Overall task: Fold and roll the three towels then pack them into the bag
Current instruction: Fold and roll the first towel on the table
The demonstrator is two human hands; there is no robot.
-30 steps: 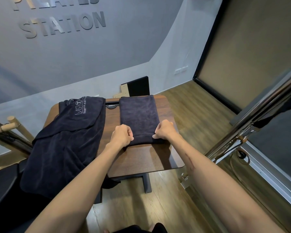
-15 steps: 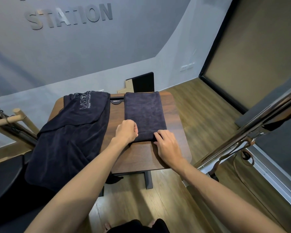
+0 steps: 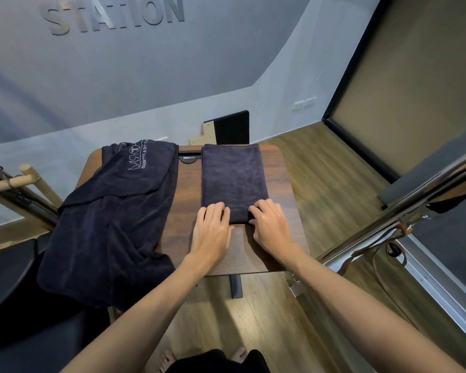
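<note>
Both hands on the near end of the folded towel, ready to roll it away from us.

The folded towel [image 3: 233, 181] lies on the right half of the table [image 3: 189, 189], its long axis running from the near edge to the far edge. Our left hand [image 3: 211, 230] and right hand [image 3: 268, 224] sit side by side, equally close, fingers together and bent over the small roll started at its near end. We judge the roll must travel straight toward the far edge. The loose towels [image 3: 113, 211] drape off the left edge.
</note>
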